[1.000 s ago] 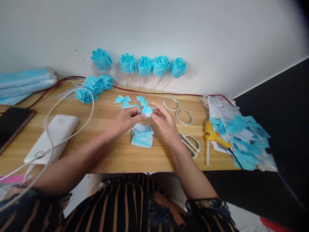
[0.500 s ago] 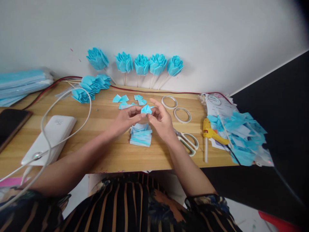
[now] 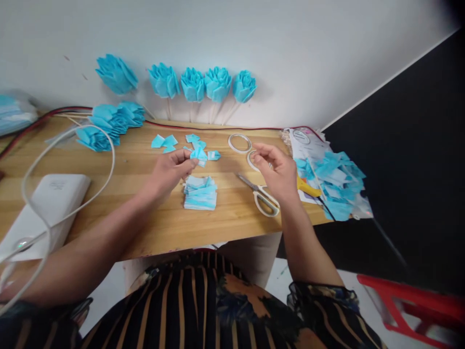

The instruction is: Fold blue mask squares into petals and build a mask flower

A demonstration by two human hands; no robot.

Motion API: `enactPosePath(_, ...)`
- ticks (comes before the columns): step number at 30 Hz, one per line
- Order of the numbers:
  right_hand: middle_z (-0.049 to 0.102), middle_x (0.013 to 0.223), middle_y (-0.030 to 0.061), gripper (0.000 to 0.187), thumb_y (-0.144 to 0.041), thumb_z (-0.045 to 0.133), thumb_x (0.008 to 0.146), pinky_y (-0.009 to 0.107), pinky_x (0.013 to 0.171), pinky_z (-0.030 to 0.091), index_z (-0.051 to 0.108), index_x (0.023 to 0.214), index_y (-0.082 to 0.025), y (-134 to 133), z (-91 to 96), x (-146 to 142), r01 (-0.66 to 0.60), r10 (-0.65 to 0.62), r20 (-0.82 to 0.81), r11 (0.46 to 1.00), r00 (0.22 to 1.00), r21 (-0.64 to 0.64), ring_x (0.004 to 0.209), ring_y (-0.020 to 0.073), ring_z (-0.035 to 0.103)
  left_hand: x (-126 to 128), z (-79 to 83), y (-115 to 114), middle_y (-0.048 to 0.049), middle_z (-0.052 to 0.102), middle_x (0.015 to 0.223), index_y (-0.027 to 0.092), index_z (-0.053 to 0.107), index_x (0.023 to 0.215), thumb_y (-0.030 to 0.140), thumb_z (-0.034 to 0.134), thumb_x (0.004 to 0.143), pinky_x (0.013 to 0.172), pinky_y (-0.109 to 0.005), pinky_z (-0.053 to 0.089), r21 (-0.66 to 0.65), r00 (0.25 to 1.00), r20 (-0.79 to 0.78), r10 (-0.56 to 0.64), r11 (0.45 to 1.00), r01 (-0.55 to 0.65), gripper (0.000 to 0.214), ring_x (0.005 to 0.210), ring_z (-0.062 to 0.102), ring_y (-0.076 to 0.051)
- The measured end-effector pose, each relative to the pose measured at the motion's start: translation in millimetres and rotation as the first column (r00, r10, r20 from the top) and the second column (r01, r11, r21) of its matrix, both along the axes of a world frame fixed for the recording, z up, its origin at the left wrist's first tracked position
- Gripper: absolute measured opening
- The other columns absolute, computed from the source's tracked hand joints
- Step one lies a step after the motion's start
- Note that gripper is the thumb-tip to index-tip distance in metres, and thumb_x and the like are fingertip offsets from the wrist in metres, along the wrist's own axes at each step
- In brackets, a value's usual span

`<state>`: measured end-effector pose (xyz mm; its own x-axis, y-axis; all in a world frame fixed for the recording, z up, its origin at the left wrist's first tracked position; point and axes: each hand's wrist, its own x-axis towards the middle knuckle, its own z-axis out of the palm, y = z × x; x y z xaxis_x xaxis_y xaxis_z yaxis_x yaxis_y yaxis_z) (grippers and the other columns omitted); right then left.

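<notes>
noted a change within the last second: from both hands meeting over the folded blue piece [image 3: 198, 154] to a hold by the left hand [image 3: 169, 169] alone, with withdrawal of the right hand [image 3: 279, 169] well to the right, near the tape rings [image 3: 230, 144] and scissors [image 3: 255, 188]. judged a pause in, or end to, two-handed shaping. found the piece pinched between left thumb and fingers, just beyond the stack of cut blue pieces [image 3: 200, 195]; found right thumb and fingertips apart, with nothing visible between. observed, uncovered on the table [image 3: 228, 223] just beside the held piece, a small folded piece [image 3: 214, 155]. checked for writing: located a round printed mark [image 3: 301, 137] on the white packet [image 3: 314, 147] and faint grey print [image 3: 57, 184] on the power bank [image 3: 54, 203]. unable to read either, perhaps through soft focus; recorded no brand.
</notes>
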<state>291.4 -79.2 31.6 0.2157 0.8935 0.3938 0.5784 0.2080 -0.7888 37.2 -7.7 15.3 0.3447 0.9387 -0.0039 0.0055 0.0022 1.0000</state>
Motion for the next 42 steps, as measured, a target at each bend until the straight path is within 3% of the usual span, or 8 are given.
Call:
enactPosePath(3, 0.076, 0.101, 0.0047, 0.024, -0.026, 0.058, 0.092, 0.039, 0.083, 0.054, 0.074, 0.11, -0.024, -13.7, -4.9, 18.6, 0.033, -0.008, 0.258, 0.995, 0.966, -0.094, 0.088, 0.021, 0.069, 0.7, 0.3, -0.6, 0.0011, 0.052, 0.059, 0.02, 0.059, 0.065, 0.032, 0.071, 0.074, 0.054, -0.027, 0.036, 0.007, 1.0, -0.02, -0.015, 1.0, 0.015, 0.018, 0.056, 0.044, -0.012)
enactPosePath(7, 0.075, 0.097, 0.0077, 0.02, -0.02, 0.056, 0.093, 0.036, 0.078, 0.05, 0.074, 0.103, -0.022, -21.1, -21.7, 19.3, 0.058, 0.055, 0.517, 0.978, 0.855, -0.199, 0.088, 0.0231, 0.068, 1.4, 0.9, -2.7, 0.0013, 0.052, 0.059, 0.02, 0.061, 0.065, 0.033, 0.072, 0.074, 0.055, -0.026, 0.036, 0.005, 0.999, -0.034, -0.026, 1.0, 0.026, 0.019, 0.056, 0.043, -0.012)
enactPosePath(17, 0.074, 0.094, 0.0084, 0.019, -0.022, 0.054, 0.097, 0.034, 0.074, 0.043, 0.071, 0.09, -0.021, -6.2, -50.4, 0.3, 0.161, 0.003, 0.617, 0.964, 0.787, -0.21, 0.084, 0.0229, 0.066, 2.2, 3.2, -4.9, 0.0008, 0.052, 0.061, 0.021, 0.061, 0.065, 0.034, 0.072, 0.073, 0.054, -0.027, 0.035, -0.003, 0.997, -0.054, -0.051, 0.999, 0.051, 0.019, 0.057, 0.042, -0.013)
enactPosePath(26, 0.074, 0.09, 0.007, 0.016, -0.027, 0.052, 0.093, 0.034, 0.077, 0.045, 0.066, 0.088, -0.022, -2.0, -60.9, 7.9, 0.148, -0.041, 0.402, 0.959, 0.915, -0.24, 0.082, 0.0219, 0.064, 1.7, 4.4, -8.3, 0.0022, 0.049, 0.058, 0.02, 0.058, 0.063, 0.035, 0.073, 0.076, 0.054, -0.025, 0.031, -0.024, 0.992, -0.096, -0.081, 0.997, 0.079, 0.025, 0.057, 0.041, -0.012)
enactPosePath(34, 0.073, 0.086, 0.0057, 0.02, -0.034, 0.051, 0.093, 0.034, 0.078, 0.047, 0.065, 0.089, -0.02, 0.0, -63.3, 15.4, 0.132, -0.092, 0.183, 0.966, 0.979, -0.221, 0.082, 0.0211, 0.065, 3.2, 7.6, -10.8, 0.0021, 0.051, 0.059, 0.019, 0.06, 0.064, 0.036, 0.073, 0.076, 0.054, -0.024, 0.034, -0.035, 0.985, -0.101, -0.138, 0.99, 0.135, 0.023, 0.057, 0.043, -0.011)
enactPosePath(39, 0.073, 0.084, 0.002, 0.017, -0.032, 0.056, 0.095, 0.03, 0.069, 0.049, 0.069, 0.09, -0.022, -7.2, -44.9, -3.9, 0.063, -0.057, 0.047, 0.985, 0.997, -0.161, 0.076, 0.0167, 0.065, 3.2, 7.7, -11.7, 0.0033, 0.049, 0.057, 0.019, 0.057, 0.064, 0.036, 0.072, 0.076, 0.053, -0.023, 0.033, -0.045, 0.984, -0.094, -0.149, 0.988, 0.145, 0.025, 0.055, 0.042, -0.01)
enactPosePath(42, 0.073, 0.086, 0.0007, 0.013, -0.028, 0.058, 0.096, 0.027, 0.064, 0.05, 0.07, 0.092, -0.023, -11.2, -27.1, -26.0, -0.002, -0.003, 0.127, 0.999, 0.992, 0.036, 0.074, 0.0145, 0.065, 3.4, 10.1, -12.5, 0.0041, 0.049, 0.057, 0.018, 0.056, 0.065, 0.036, 0.07, 0.076, 0.053, -0.023, 0.033, -0.046, 0.981, -0.099, -0.164, 0.986, 0.16, 0.025, 0.055, 0.043, -0.009)
